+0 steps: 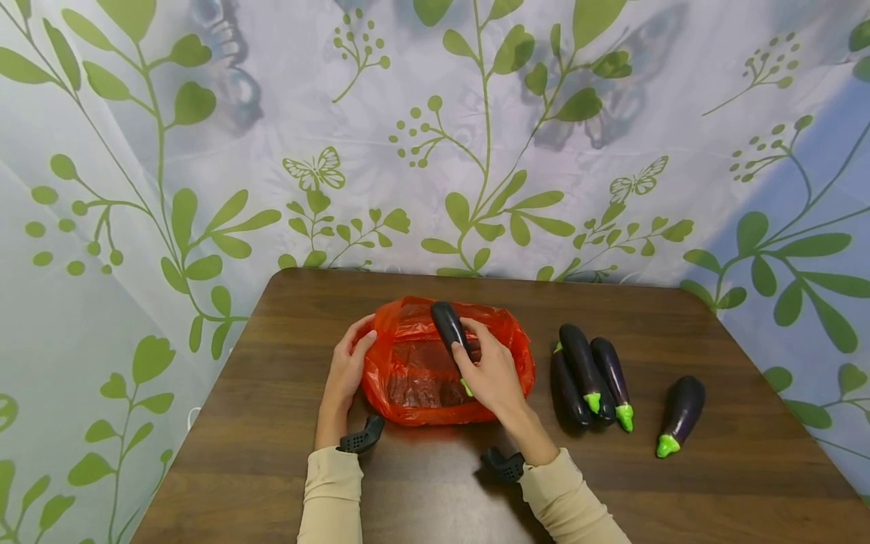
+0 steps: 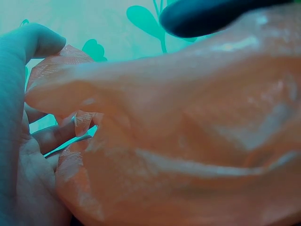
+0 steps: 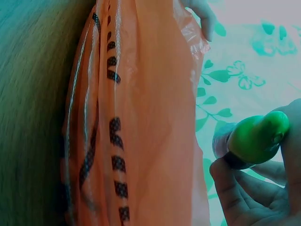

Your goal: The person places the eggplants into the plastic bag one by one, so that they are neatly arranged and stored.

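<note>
A red plastic bag (image 1: 435, 414) lies open-mouthed in the middle of the table, its near side marked with dark print in the right wrist view. My left hand (image 1: 348, 366) holds the bag's left rim, the film lying between thumb and fingers (image 2: 51, 136) in the left wrist view. Over the bag's mouth, my right hand (image 1: 495, 372) grips an eggplant (image 1: 448, 323) with a glossy dark body. Its bright green cap (image 3: 258, 139) points back toward the palm in the right wrist view, and its dark end tilts up and away.
Several eggplants (image 1: 579, 359) lie bunched on the wooden table (image 1: 272, 423) to the right of the bag, some overlapping. Farther right, a single eggplant (image 1: 683, 408) lies apart. A leaf-patterned cloth (image 1: 435, 151) hangs behind the table's back edge.
</note>
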Motion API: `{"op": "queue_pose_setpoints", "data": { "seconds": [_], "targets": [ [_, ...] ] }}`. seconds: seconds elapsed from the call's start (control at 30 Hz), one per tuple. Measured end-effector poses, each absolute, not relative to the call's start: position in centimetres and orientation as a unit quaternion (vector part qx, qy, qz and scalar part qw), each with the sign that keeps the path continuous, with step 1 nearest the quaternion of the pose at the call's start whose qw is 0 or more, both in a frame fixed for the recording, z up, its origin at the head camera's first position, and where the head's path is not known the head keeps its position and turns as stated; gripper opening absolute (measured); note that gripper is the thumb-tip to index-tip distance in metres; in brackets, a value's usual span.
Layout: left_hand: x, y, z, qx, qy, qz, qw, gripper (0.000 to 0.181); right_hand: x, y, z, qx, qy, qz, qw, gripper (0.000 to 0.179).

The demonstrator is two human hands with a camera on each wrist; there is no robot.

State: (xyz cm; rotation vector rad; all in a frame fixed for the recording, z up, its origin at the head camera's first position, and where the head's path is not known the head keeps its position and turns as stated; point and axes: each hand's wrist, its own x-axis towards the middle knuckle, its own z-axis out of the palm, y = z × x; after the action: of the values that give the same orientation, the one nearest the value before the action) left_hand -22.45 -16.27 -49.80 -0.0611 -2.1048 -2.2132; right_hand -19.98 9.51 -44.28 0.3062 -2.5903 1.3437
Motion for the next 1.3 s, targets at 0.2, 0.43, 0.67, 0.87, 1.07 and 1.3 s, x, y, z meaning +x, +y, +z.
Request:
{"op": "queue_pose_setpoints", "data": {
  "seconds": [0.2,0.43,0.67,0.87,1.07,1.3],
  "targets": [
    [-22.5,-16.3,-49.9,-0.022,-0.688,-0.724,0.044,0.042,-20.3,9.0,-44.8,0.115,-0.878,0.454,0.104,0.048],
    [-22.6,-16.1,-49.8,-0.022,-0.684,-0.727,0.048,0.042,-20.4,8.4,-45.2,0.11,-0.882,0.449,0.089,0.046],
    [-22.4,-16.1,-49.7,-0.026,-0.683,-0.728,0.05,0.041,-20.3,7.7,-45.8,0.106,-0.883,0.453,0.068,0.044],
    [-22.2,-16.0,-49.7,-0.023,-0.686,-0.726,0.047,0.041,-20.3,6.9,-46.3,0.107,-0.88,0.459,0.06,0.045],
    [-22.2,-16.0,-49.7,-0.021,-0.685,-0.727,0.046,0.04,-20.4,6.4,-46.7,0.106,-0.881,0.458,0.049,0.046],
    [-22.3,-16.1,-49.7,-0.019,-0.69,-0.722,0.049,0.042,-20.7,5.9,-47.3,0.11,-0.879,0.463,0.039,0.049]
  ]
}}
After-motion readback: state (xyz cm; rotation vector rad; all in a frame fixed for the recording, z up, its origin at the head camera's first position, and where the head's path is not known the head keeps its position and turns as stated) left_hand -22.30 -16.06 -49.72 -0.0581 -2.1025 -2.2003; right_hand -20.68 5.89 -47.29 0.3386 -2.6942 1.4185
